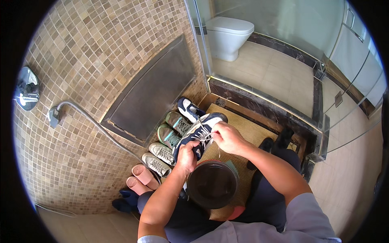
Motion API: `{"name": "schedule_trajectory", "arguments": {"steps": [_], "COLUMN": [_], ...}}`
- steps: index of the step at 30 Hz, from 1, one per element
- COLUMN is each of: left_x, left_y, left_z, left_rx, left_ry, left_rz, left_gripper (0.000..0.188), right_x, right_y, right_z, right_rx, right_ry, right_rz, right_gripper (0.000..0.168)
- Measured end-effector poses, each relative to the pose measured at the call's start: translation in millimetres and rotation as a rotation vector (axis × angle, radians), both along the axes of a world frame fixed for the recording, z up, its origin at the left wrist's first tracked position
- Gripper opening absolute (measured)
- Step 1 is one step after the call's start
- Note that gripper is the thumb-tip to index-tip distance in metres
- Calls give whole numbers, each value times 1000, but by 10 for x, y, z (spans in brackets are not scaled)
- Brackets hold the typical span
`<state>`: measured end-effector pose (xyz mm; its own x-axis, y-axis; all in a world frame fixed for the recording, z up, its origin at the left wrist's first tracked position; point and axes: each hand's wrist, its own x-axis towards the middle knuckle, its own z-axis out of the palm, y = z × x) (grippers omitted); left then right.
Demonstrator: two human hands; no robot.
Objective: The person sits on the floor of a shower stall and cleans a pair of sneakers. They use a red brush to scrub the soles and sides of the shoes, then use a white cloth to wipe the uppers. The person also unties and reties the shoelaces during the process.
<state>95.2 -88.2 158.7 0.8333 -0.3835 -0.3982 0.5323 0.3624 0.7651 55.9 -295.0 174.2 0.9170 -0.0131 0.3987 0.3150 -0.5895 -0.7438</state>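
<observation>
My left hand (pixel 186 155) grips a navy and white sneaker (pixel 197 133) near its heel end, thumb on the upper. The sneaker is held up at a tilt, toe pointing away to the right. At the laces, my right hand (pixel 229 138) pinches a pale shoelace (pixel 207 135) between thumb and fingers. A loose lace end dangles below that hand. Beneath the sneaker stands a dark round bucket (pixel 212 185) between my knees; its contents look dark and are hard to make out. Another navy and white sneaker (pixel 189 108) rests by the wall.
Along the tiled wall stand green-brown sneakers (pixel 168 136), white sneakers (pixel 156 164), pink slides (pixel 142 176) and dark blue shoes (pixel 126 200). A ribbed mat (pixel 240 121) covers the floor. A shower hose (pixel 100 123) hangs at the left. Beyond a marble curb (pixel 258 100) and glass stands a toilet (pixel 229 33).
</observation>
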Motion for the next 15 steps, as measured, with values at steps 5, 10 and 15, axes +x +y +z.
{"name": "schedule_trajectory", "arguments": {"steps": [5, 10, 15], "left_x": [98, 13, -17], "left_y": [42, -131, -81], "left_z": [-139, 90, 82], "left_rx": [43, 40, 41], "left_ry": [-3, -29, -11], "left_rz": [31, 25, 11], "left_gripper": [18, 19, 21], "right_x": [14, -29, -23], "right_y": [-40, -38, -67], "right_z": [-6, 13, 65], "right_rx": [137, 375, 212], "right_ry": [171, 225, 220], "right_rz": [19, 57, -42], "right_gripper": [11, 8, 7]}}
